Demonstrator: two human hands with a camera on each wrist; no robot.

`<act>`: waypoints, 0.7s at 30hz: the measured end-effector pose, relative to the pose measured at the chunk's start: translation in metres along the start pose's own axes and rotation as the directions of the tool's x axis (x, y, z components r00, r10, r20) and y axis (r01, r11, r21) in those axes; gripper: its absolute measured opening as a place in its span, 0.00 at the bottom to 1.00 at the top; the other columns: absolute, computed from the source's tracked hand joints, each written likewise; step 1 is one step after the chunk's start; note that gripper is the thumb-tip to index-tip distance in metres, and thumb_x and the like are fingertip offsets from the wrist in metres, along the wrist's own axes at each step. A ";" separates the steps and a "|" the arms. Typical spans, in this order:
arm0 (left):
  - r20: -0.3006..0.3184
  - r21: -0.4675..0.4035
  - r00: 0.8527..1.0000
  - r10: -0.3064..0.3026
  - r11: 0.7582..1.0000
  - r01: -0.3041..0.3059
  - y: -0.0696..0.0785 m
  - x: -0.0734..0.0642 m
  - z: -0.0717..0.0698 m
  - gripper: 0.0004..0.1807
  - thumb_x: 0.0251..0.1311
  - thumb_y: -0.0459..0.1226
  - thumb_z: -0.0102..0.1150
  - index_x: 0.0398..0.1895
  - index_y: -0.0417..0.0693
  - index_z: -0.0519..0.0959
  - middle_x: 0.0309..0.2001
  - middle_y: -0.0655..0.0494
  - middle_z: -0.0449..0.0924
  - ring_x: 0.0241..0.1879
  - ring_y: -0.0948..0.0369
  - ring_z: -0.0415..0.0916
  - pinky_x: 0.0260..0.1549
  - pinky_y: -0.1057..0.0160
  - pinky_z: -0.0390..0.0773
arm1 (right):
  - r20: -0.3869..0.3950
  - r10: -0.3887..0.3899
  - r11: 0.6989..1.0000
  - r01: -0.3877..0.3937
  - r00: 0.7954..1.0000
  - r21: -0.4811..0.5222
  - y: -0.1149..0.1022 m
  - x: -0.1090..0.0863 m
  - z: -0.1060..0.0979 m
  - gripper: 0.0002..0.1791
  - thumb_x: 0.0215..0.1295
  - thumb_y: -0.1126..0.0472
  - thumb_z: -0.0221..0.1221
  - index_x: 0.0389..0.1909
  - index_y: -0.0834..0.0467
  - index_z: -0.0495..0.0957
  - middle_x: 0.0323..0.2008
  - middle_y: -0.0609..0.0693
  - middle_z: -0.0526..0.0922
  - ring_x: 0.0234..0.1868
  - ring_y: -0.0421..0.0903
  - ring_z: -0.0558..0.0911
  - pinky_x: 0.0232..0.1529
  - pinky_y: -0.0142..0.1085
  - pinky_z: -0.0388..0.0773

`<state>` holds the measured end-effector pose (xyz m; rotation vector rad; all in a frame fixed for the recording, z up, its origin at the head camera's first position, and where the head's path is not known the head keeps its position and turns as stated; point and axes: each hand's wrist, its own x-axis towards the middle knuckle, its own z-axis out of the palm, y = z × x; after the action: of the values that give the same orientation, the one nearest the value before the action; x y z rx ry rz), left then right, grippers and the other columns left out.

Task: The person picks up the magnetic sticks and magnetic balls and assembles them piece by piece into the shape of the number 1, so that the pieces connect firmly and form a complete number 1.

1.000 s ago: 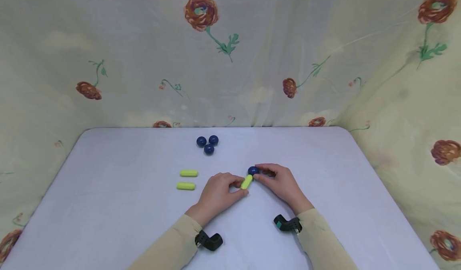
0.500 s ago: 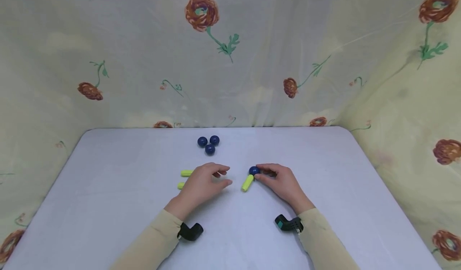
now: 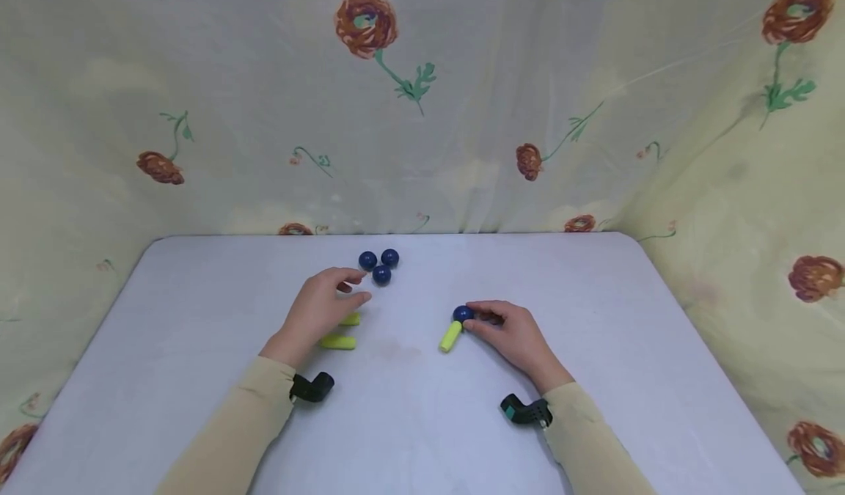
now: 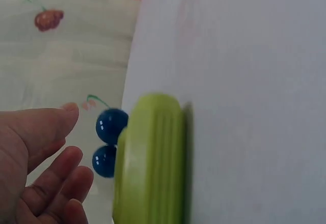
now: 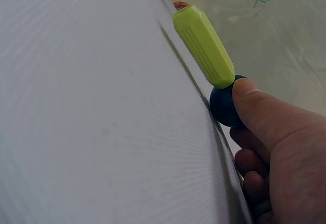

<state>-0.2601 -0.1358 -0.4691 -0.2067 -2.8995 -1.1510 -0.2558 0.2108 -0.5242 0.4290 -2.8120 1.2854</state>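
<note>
My right hand point(image 3: 518, 339) pinches a dark blue ball point(image 3: 463, 312) between thumb and fingers, right of the table's middle. A yellow-green ribbed stick point(image 5: 204, 46) meets that ball point(image 5: 222, 107) at one end and points away from the hand, touched by no other hand. My left hand point(image 3: 318, 309) reaches over the table with thumb and fingers apart and nothing between them. Just beyond its fingertips sit three more blue balls point(image 3: 381, 275) in a cluster. Two loose yellow-green sticks point(image 3: 339, 342) lie beneath and beside the left hand, which partly hides them.
A white cloth covers the table point(image 3: 409, 422). Behind it and at the sides hangs a pale curtain point(image 3: 462, 114) with printed flowers. A black camera band point(image 3: 312, 387) sits on the left wrist and another band point(image 3: 526, 410) on the right.
My left hand has let go of the stick by the right hand's ball and moved left and away, towards the clustered balls. The right hand stays in place, holding its ball.
</note>
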 end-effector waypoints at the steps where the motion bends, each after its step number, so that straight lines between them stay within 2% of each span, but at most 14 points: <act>1: 0.001 -0.002 1.000 -0.003 1.000 0.003 -0.003 0.001 -0.001 0.25 0.62 0.48 0.67 0.60 0.50 0.79 0.54 0.57 0.80 0.52 0.55 0.77 0.49 0.52 0.75 | 0.000 0.001 1.000 -0.001 1.000 -0.001 0.000 0.000 0.000 0.24 0.60 0.37 0.65 0.54 0.43 0.83 0.45 0.39 0.83 0.44 0.40 0.80 0.46 0.42 0.76; 8: 0.027 0.037 0.999 -0.042 0.998 0.041 -0.011 0.020 -0.007 0.27 0.63 0.47 0.66 0.63 0.50 0.76 0.57 0.53 0.78 0.52 0.53 0.76 0.50 0.52 0.75 | 0.001 0.005 1.000 -0.005 1.000 -0.013 0.003 -0.001 0.000 0.25 0.60 0.37 0.64 0.54 0.43 0.82 0.46 0.39 0.83 0.45 0.39 0.80 0.48 0.43 0.77; 13: 0.060 0.058 0.998 -0.034 0.998 0.030 -0.016 0.036 -0.013 0.28 0.64 0.46 0.64 0.67 0.51 0.72 0.59 0.49 0.76 0.52 0.51 0.76 0.52 0.50 0.74 | -0.002 0.008 1.000 -0.008 1.000 -0.009 0.001 -0.001 0.000 0.25 0.60 0.36 0.64 0.54 0.43 0.82 0.45 0.40 0.83 0.45 0.40 0.80 0.48 0.43 0.77; 21: 0.155 -0.074 0.987 -0.052 0.995 0.064 -0.029 0.064 -0.016 0.25 0.70 0.45 0.56 0.69 0.52 0.70 0.64 0.48 0.72 0.61 0.48 0.70 0.59 0.47 0.68 | -0.006 -0.004 1.000 0.004 1.000 -0.010 0.001 -0.001 0.000 0.24 0.60 0.37 0.65 0.54 0.44 0.83 0.45 0.40 0.83 0.44 0.39 0.80 0.47 0.43 0.77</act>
<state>-0.3279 -0.1600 -0.4732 -0.2232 -3.0125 -1.3171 -0.2554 0.2115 -0.5256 0.4297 -2.8101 1.2694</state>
